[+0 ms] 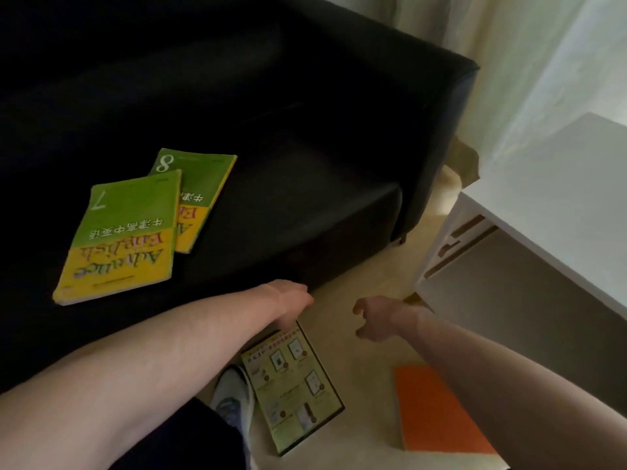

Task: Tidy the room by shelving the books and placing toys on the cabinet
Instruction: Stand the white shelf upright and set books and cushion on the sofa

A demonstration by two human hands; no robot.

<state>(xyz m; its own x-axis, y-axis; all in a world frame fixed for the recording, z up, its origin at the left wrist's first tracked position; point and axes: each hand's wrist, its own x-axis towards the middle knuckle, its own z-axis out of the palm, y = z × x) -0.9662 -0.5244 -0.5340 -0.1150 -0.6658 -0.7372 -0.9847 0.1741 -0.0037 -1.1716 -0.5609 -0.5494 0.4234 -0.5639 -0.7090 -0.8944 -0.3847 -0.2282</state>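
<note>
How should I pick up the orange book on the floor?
The orange book lies flat on the floor, so no face can be gripped. Probably come from above at its near-left edge, which is free, slide fingertips under, then pinch with thumb on top.

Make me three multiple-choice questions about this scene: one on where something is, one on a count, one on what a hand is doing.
1. Where does the orange book lie?
A. on the sofa
B. on the floor
C. on the cabinet

2. How many green-and-yellow books rest on the sofa?
A. one
B. two
C. four

3. What is the right hand holding?
A. nothing
B. a toy
C. a book

Answers: 1 B, it lies flat on the pale floor; 2 B, book 7 overlaps book 8; 3 A, its loosely curled fingers are empty.
</note>
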